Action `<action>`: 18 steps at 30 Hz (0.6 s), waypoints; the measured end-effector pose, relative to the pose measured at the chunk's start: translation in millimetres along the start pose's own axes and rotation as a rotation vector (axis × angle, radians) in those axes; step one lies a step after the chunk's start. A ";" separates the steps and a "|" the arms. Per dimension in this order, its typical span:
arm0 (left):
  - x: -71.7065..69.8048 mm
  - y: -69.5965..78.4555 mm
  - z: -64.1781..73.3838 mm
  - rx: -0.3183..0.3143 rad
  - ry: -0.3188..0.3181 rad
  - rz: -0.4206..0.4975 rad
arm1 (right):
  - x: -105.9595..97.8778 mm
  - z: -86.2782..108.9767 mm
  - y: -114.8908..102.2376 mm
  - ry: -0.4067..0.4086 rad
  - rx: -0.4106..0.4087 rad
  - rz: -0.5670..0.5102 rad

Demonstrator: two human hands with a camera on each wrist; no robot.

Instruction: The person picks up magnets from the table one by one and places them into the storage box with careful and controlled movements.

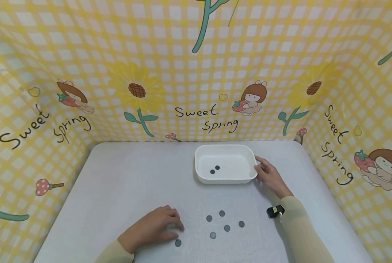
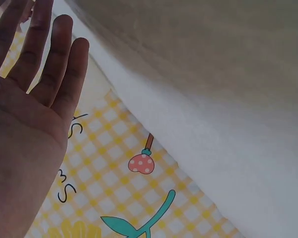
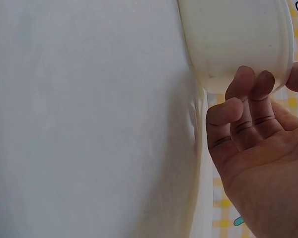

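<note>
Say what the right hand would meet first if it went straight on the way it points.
The tray: the right hand points at its right end, and its fingers seem to be against it, though exact contact is hard to judge.

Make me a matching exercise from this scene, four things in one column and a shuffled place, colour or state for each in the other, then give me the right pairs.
Column one
1. Left hand
2. Right hand
3. Pair of dark discs
4. Tray

Column two
A. White
B. Beside a loose disc on the table
C. Inside the tray
D. Gripping the tray's right end

Pairs: 1-B, 2-D, 3-C, 4-A
</note>
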State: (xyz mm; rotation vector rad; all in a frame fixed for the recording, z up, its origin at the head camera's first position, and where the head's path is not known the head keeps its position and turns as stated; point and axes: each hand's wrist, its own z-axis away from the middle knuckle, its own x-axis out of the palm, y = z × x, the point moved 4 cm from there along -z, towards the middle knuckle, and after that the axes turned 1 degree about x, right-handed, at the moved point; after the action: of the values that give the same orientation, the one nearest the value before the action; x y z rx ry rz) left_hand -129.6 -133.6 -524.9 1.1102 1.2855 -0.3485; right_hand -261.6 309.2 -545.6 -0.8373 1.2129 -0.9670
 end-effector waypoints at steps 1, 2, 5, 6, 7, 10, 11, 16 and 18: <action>1.3 0.2 0.6 0.005 -0.003 0.002 | 0.1 0.0 0.0 0.001 0.000 -0.002; 2.2 0.5 1.2 0.011 -0.004 0.004 | 0.2 0.0 0.2 0.000 0.000 -0.002; 4.3 1.6 3.2 0.036 0.000 0.003 | 0.4 0.0 0.5 -0.001 -0.005 -0.002; 4.6 1.9 3.8 0.043 0.002 0.005 | 0.3 -0.1 0.7 -0.002 -0.009 -0.001; 4.9 2.1 4.3 0.050 0.005 0.003 | 0.2 -0.2 1.0 -0.002 -0.012 0.000; 5.2 2.5 5.6 0.060 0.012 -0.012 | -0.1 -0.5 2.0 -0.005 -0.018 0.005; 5.2 2.7 5.8 0.062 0.011 -0.018 | -0.2 -0.5 2.2 -0.005 -0.018 0.006; 5.6 4.1 6.5 0.072 0.012 -0.037 | -0.2 0.2 1.9 -0.005 -0.023 0.011; 6.0 4.7 6.7 0.079 0.017 -0.041 | -0.1 0.7 1.7 -0.007 -0.023 0.004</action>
State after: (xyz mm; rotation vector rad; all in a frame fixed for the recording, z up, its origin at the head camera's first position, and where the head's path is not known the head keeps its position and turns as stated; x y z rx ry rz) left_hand -120.2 -134.7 -528.8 1.1574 1.3205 -0.4240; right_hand -260.7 310.0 -547.0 -0.8553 1.2213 -0.9473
